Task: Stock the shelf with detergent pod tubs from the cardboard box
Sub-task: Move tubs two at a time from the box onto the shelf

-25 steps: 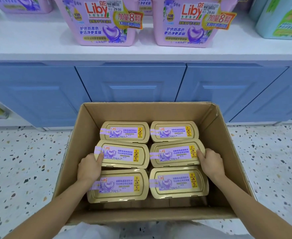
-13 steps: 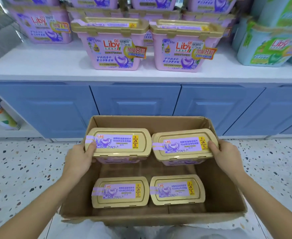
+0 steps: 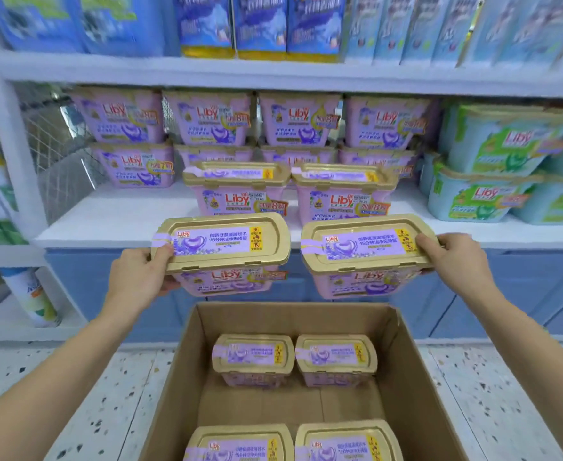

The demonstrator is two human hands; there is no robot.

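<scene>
Four pink tubs with gold lids were left in the open cardboard box (image 3: 403, 377), two at the back (image 3: 252, 359) (image 3: 336, 359) and two at the near edge (image 3: 240, 442) (image 3: 348, 442). Two more were held up above it, just in front of the white shelf (image 3: 113, 221): one tub (image 3: 221, 252) clamped at its end by the left hand (image 3: 140, 277), the other (image 3: 366, 254) gripped by the right hand (image 3: 456, 257). Speckled terrazzo floor (image 3: 40, 387) and blue cabinet doors (image 3: 539, 287) were seen below.
</scene>
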